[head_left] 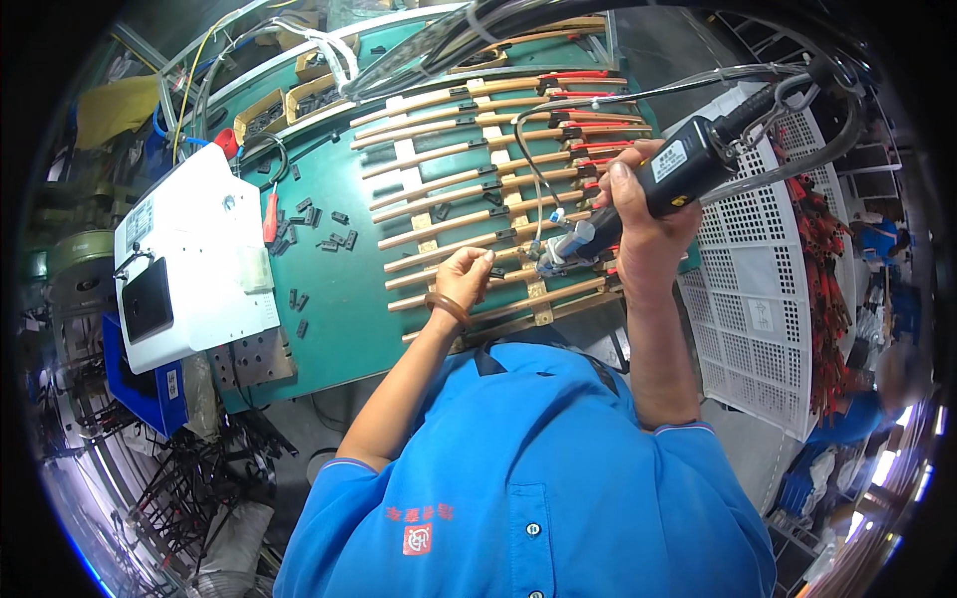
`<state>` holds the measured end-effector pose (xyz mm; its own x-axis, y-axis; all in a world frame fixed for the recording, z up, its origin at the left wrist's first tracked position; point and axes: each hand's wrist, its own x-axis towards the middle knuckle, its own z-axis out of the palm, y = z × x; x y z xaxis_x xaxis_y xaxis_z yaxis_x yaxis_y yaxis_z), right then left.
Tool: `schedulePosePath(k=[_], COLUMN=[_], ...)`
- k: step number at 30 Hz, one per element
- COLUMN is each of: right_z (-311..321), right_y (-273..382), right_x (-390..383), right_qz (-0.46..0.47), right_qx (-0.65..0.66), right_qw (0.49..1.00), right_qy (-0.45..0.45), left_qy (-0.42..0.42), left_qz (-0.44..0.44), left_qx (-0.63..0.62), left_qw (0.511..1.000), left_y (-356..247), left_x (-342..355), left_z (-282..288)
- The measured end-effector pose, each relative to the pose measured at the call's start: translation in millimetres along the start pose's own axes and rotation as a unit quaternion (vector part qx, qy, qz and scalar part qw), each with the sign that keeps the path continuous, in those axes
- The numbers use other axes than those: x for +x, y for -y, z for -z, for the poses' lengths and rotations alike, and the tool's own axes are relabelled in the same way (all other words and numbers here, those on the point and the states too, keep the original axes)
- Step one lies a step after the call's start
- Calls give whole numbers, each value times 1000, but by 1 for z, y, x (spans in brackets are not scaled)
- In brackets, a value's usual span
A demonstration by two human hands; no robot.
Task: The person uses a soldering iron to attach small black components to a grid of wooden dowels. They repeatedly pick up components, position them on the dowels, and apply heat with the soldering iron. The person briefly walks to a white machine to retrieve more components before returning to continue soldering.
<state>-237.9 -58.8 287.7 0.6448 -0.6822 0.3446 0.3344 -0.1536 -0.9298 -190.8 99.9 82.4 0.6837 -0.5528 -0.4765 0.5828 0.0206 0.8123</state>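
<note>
My right hand (653, 204) is wrapped around a black electric screwdriver (686, 164). Its metal head (570, 244) points down and left, onto one of the nearer wooden rods (409, 264). Close to that head, my left hand (467, 275) is closed, thumb and finger pinching a small black plastic piece (495, 271) at the rods. Several rods lie side by side across pale notched strips (404, 149), with black pieces along them and red-and-black parts (598, 120) at their right ends. Whether the screwdriver's tip touches a piece is hidden.
Loose black pieces (299, 221) and a red-handled screwdriver (270, 214) lie on the green tabletop (339, 289). A white machine (184, 259) stands left; cardboard boxes (261, 115) sit at the back. White perforated crates (748, 269) stand right. Cables (429, 50) hang overhead.
</note>
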Motion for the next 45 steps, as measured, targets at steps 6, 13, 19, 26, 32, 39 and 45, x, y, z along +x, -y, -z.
schedulePosePath(k=[6,13,19,26,32,39,45], right_z=[3,1,-10,-19,-18,-18,-19], right_y=[-4,-17,-34,-38,-51,-53,-56], right_x=[1,10,5,1,-5,-5,-9], right_qz=[4,40,63,47,73,65,63], right_qx=[8,-12,-2,31,12,26,-9], right_qw=[1000,999,998,998,997,997,998], right_qy=[-7,-15,-14,-7,-17,-20,14], left_qy=[55,-11,-41,-59,-63,-64,-65], left_qz=[-7,-325,-440,-455,-463,-473,-486], left_qx=[77,391,505,507,507,502,491], left_qw=[995,861,741,730,724,721,720], left_y=[9,18,19,23,26,23,22], left_x=[11,29,29,29,31,31,31], left_z=[4,2,-2,-5,-5,-6,-6])
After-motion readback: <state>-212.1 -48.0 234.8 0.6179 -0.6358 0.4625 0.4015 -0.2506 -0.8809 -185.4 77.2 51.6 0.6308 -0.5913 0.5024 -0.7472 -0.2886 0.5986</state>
